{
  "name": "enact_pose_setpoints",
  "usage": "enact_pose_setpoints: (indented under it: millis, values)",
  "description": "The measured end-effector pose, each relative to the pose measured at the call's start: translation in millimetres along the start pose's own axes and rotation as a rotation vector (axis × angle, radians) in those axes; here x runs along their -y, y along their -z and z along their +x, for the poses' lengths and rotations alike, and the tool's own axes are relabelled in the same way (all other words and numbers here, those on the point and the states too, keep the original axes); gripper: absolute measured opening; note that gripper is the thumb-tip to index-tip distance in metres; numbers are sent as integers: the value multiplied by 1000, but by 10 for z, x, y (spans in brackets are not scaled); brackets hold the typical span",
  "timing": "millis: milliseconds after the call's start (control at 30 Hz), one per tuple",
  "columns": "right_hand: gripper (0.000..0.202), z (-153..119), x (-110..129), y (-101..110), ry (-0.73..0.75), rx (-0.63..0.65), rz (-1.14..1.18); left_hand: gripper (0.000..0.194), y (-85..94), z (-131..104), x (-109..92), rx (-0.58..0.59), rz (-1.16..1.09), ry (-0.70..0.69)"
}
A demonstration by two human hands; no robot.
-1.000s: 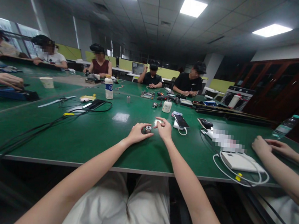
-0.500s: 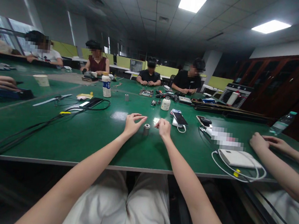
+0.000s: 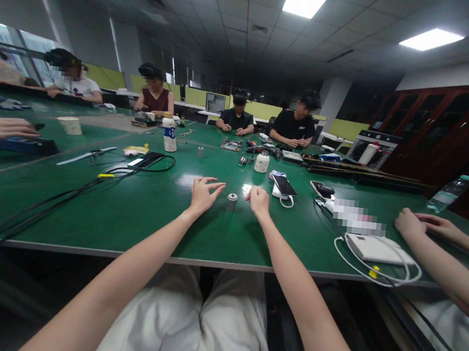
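Taking the clock from the upright metal cylinder (image 3: pixel 231 203) on the green worktop (image 3: pixel 163 218), twelve pointing away from the wearer, a white jar (image 3: pixel 261 162) stands at one and a phone (image 3: pixel 286 185) lies at two, atop a white item with a cable. A second small cylinder (image 3: pixel 200 152) stands at eleven, with a blue-labelled bottle (image 3: pixel 170 133) beyond it; a black device (image 3: pixel 147 163) with trailing cords lies near ten. Out past three are a white box (image 3: pixel 377 251) looped with cable and a co-worker's hands (image 3: pixel 409 223). The left grip (image 3: pixel 204 196) is released, thumb and fingers parted and stretched toward two. The right grip (image 3: pixel 259 201) is loosely curled, knuckles up (its inner side is hidden, so I cannot tell whether it clasps anything). The metal cylinder sits between them, apart from both: near the left grip at its three o'clock, and at the right grip's nine.
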State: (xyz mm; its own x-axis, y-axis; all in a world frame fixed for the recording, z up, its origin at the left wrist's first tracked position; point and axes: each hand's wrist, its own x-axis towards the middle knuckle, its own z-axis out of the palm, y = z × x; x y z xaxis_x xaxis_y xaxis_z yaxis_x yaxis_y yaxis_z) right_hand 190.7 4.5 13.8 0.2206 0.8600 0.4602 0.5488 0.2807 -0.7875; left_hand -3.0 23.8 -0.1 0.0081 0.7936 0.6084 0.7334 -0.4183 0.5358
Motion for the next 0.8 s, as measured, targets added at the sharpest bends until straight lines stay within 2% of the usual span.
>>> enact_pose_setpoints:
  millis: [133, 233, 633, 800]
  values:
    - [36, 0, -4, 1, 5, 0, -20, 21, -27, -48, -197, 49, -74, -130]
    - [34, 0, -4, 0, 12, 6, -25, 21, -64, -84, -242, 113, -99, -164]
    - [30, -2, -6, -4, 48, 35, -34, 22, -39, -98, -268, 198, -154, -174]
    - [31, 11, -23, -17, 73, 86, -31, 30, -56, -68, -244, 160, -192, -128]
